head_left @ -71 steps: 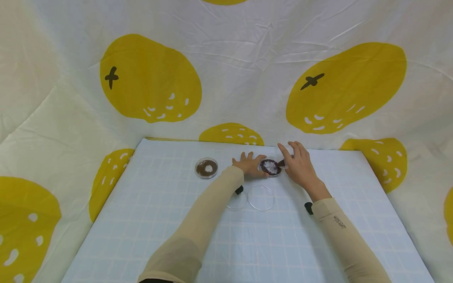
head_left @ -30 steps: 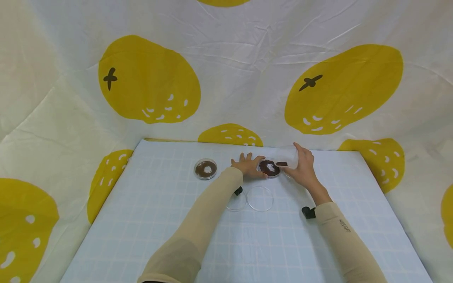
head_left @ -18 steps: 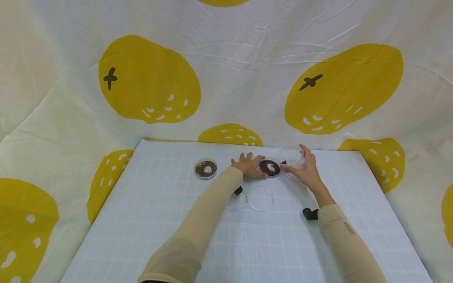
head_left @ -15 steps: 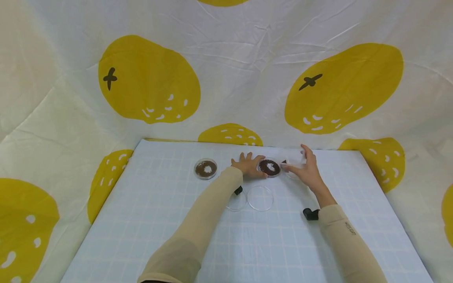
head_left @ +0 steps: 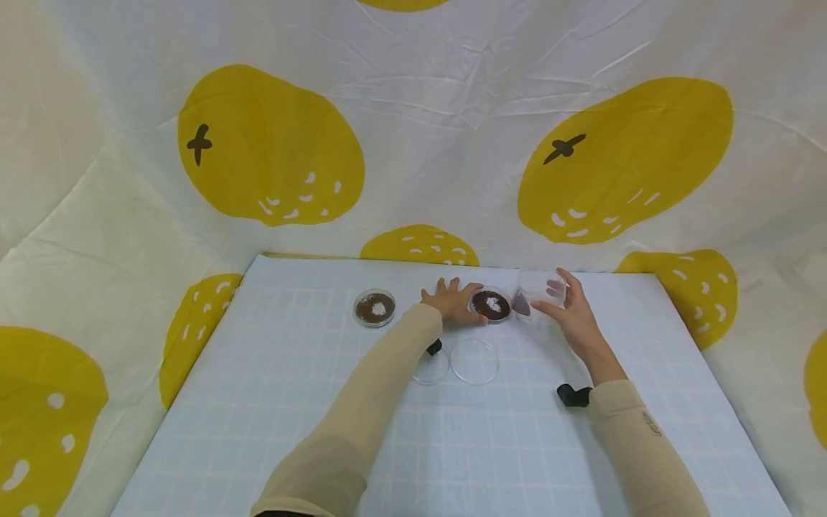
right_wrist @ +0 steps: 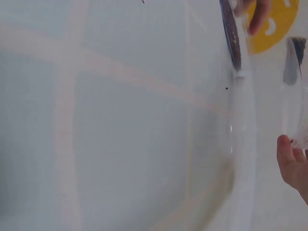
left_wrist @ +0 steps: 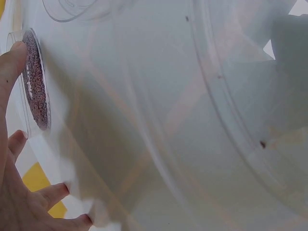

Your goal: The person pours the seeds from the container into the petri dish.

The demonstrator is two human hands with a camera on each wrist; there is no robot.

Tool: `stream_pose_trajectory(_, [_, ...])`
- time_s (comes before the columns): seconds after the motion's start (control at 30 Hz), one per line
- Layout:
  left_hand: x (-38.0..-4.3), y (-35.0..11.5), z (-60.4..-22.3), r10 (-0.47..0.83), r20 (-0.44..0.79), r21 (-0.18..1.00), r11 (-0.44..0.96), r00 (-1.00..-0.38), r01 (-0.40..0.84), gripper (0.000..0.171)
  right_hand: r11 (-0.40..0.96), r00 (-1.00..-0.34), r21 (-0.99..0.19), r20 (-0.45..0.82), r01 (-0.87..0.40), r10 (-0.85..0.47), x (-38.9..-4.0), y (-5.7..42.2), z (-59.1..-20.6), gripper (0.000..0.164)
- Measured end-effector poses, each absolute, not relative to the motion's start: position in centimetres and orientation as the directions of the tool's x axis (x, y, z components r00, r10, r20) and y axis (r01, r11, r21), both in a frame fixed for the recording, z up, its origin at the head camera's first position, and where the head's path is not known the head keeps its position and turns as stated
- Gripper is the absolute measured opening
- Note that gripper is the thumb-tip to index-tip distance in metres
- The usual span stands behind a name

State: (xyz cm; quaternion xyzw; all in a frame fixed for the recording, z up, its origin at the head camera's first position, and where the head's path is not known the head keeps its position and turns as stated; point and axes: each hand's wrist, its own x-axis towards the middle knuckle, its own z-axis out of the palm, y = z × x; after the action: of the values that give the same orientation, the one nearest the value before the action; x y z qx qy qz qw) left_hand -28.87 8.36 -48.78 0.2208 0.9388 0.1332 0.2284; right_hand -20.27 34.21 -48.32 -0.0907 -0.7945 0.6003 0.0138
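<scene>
From here there's room over the desk (head_left: 497,459) between the sleeves (head_left: 646,452); farther in, two clear discs (head_left: 474,362), seemingly flat, lie in the way, a filled dish (head_left: 491,305) beyond.

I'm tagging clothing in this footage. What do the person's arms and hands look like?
The person wears long, close-fitting beige fabric sleeves; the right sleeve carries small dark lettering. A small black piece shows at each wrist. The left hand and right hand are ungloved.
</scene>
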Motion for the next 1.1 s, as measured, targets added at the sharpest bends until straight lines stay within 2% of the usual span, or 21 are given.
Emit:
stream_pose_trajectory(0.23, [-29.2,8.5,-49.3,0.470,-0.373,0.351,0.870,-0.800,0.347,0.089,0.093,-0.986,-0.988,-0.108,0.121,0.128,-19.8,34.8,-48.3,0.100])
stream_pose_trajectory(0.53, [-29.6,8.7,-50.0,0.462,-0.367,0.349,0.873,-0.808,0.340,0.089,0.114,-0.995,-0.990,-0.077,0.084,0.061,-18.3,37.0,-47.3,0.099])
stream_pose_trajectory(0.9, [-29.1,8.5,-49.5,0.463,-0.366,0.331,0.875,-0.807,0.353,0.088,0.128,-0.997,-0.989,-0.067,0.071,0.037,-15.1,42.3,-47.7,0.093])
stream_pose_trajectory(1.1, [-28.6,8.3,-48.8,0.470,-0.356,0.338,0.871,-0.808,0.357,0.086,0.120,-0.994,-0.990,-0.079,0.070,-0.072,-13.4,45.1,-48.4,0.086])
